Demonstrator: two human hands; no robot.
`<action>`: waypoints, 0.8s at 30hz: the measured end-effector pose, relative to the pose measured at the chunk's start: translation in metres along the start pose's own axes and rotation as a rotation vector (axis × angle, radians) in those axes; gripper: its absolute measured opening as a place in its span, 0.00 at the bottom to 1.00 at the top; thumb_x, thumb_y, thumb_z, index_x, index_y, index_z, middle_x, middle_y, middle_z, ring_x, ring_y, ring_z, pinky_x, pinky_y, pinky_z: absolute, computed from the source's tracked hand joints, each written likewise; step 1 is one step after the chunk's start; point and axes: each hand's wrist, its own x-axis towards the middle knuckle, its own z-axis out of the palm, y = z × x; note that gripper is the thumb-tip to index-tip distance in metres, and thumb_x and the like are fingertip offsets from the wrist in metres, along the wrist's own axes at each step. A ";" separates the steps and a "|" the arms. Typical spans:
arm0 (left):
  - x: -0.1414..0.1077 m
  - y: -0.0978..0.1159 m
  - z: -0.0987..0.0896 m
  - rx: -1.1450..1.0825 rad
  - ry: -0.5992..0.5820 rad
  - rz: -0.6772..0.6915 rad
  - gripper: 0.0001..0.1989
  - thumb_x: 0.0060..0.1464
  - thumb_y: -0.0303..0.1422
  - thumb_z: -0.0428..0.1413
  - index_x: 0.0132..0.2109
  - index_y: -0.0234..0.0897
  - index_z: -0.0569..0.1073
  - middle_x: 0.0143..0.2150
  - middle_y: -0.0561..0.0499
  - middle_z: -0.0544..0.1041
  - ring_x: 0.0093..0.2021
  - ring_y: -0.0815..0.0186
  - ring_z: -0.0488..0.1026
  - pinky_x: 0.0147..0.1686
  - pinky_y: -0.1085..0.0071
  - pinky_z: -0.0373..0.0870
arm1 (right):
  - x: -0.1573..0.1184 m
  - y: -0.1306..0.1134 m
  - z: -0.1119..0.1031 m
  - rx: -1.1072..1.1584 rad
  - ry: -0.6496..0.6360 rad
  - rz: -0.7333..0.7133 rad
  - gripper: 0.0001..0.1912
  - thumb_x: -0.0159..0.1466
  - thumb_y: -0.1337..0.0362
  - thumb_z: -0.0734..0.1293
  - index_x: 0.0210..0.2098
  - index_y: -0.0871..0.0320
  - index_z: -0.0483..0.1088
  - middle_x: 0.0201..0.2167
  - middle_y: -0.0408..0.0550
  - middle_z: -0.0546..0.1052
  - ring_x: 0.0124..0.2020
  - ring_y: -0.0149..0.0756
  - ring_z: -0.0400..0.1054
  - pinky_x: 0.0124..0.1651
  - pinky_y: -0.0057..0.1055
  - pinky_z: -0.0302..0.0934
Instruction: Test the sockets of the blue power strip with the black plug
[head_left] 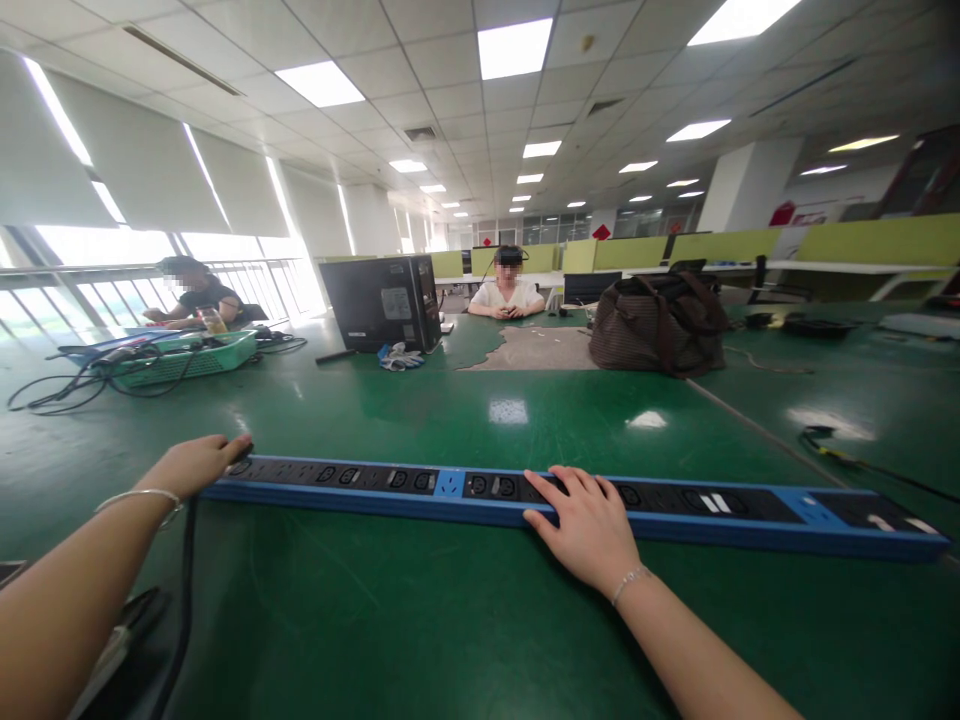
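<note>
Power strip (487,487): a long, straight, slim bar with smooth blue sides and a black top face, set with rows of sockets (450,484) and broken by blue sections; white labels (715,503) lie near its right part.
Axis of the strip: left to right across the view, the right end lower in the picture – socket face turned upward.
Place of the strip: on the glossy green tabletop (420,420), in front of the wearer.
Right hand (589,530): laid across the strip just right of its middle, fingers spread over the top, thumb against the near edge – a light hold across the bar's width; a thin chain bracelet circles the wrist.
Left hand (202,462): touching the strip's left end, fingers partly hidden, so I cannot tell how firmly it grips; a smooth silvery bangle sits on the wrist.
Black cord (184,600): round and flexible, hanging down below the left hand.
Beyond the strip: a boxy dark computer case (382,305), crumpled gloves (400,357) beside it, a green plastic basket (217,362) with cables, and a soft brown textured bag (652,325).
Far side: a seated person in a pale top (506,298); another in dark clothing (202,297) at left.
</note>
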 end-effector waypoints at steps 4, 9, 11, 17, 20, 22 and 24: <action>-0.013 0.023 -0.022 -0.061 -0.004 -0.025 0.31 0.56 0.50 0.32 0.41 0.34 0.72 0.43 0.43 0.75 0.42 0.59 0.71 0.38 0.71 0.62 | 0.001 -0.001 -0.001 -0.015 -0.004 -0.005 0.23 0.61 0.48 0.56 0.54 0.41 0.63 0.52 0.47 0.67 0.54 0.43 0.56 0.54 0.45 0.44; -0.038 0.079 -0.053 -0.303 -0.067 0.091 0.35 0.53 0.54 0.31 0.46 0.34 0.71 0.26 0.49 0.75 0.26 0.62 0.71 0.32 0.69 0.65 | 0.001 -0.001 -0.001 -0.033 0.000 -0.010 0.23 0.61 0.48 0.56 0.54 0.42 0.63 0.52 0.48 0.68 0.53 0.43 0.56 0.54 0.45 0.44; -0.047 0.105 -0.058 -0.311 -0.111 0.176 0.34 0.54 0.53 0.32 0.43 0.35 0.73 0.26 0.49 0.75 0.25 0.63 0.71 0.29 0.70 0.65 | 0.001 -0.001 -0.001 -0.034 0.000 -0.014 0.23 0.61 0.48 0.56 0.54 0.42 0.63 0.52 0.48 0.68 0.53 0.44 0.56 0.53 0.45 0.44; -0.066 0.164 -0.039 -0.009 -0.062 0.539 0.22 0.56 0.39 0.37 0.42 0.38 0.73 0.36 0.46 0.76 0.33 0.63 0.72 0.32 0.72 0.64 | 0.001 0.000 0.000 -0.034 0.002 -0.017 0.24 0.61 0.48 0.56 0.54 0.42 0.63 0.52 0.48 0.68 0.54 0.44 0.56 0.53 0.45 0.44; -0.069 0.169 -0.031 0.046 -0.060 0.537 0.21 0.56 0.37 0.38 0.42 0.36 0.73 0.36 0.44 0.75 0.32 0.62 0.72 0.33 0.71 0.64 | 0.001 0.000 0.001 -0.031 0.006 -0.013 0.23 0.61 0.47 0.56 0.54 0.41 0.63 0.52 0.47 0.67 0.54 0.43 0.56 0.54 0.45 0.44; -0.069 0.165 -0.029 0.097 -0.049 0.536 0.20 0.55 0.35 0.38 0.43 0.35 0.73 0.37 0.42 0.75 0.32 0.61 0.72 0.34 0.69 0.64 | 0.001 0.000 0.001 -0.029 0.005 -0.013 0.23 0.61 0.47 0.55 0.54 0.41 0.63 0.52 0.47 0.67 0.54 0.43 0.56 0.54 0.45 0.44; -0.069 0.159 -0.028 0.166 -0.039 0.544 0.19 0.55 0.33 0.40 0.45 0.35 0.72 0.38 0.41 0.75 0.34 0.60 0.72 0.35 0.68 0.64 | 0.001 0.000 0.001 -0.029 0.001 -0.015 0.24 0.61 0.47 0.55 0.54 0.42 0.63 0.52 0.48 0.67 0.54 0.44 0.55 0.53 0.45 0.43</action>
